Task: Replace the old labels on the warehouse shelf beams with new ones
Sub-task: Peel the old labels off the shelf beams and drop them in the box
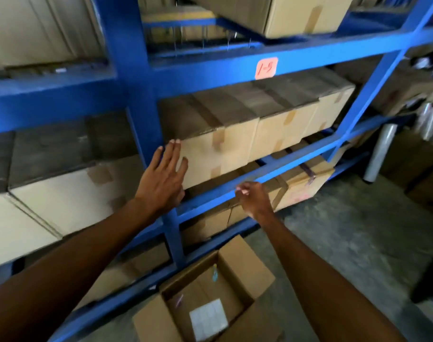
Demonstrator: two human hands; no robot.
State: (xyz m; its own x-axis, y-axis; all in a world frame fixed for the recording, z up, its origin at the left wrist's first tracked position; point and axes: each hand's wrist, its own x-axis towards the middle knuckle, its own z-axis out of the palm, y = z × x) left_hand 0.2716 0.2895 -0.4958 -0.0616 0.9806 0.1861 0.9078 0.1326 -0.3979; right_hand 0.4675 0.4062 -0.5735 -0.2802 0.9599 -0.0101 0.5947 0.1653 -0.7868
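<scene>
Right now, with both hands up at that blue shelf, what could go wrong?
Three risks, as I judge them.
1. The open box sits on the floor close below the arms; a step forward could trip on it.
2. The right hand pinches at the lower beam; a small label could slip from the fingers.
3. The left hand lies flat against a shelf carton; leaning hard might shove it back.

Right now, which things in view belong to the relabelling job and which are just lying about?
Job:
- orange label on the upper blue beam
- lower beam at the right hand
- open box holding a white sheet

Lying about:
- taped cartons, one under the left hand
- film rolls
</scene>
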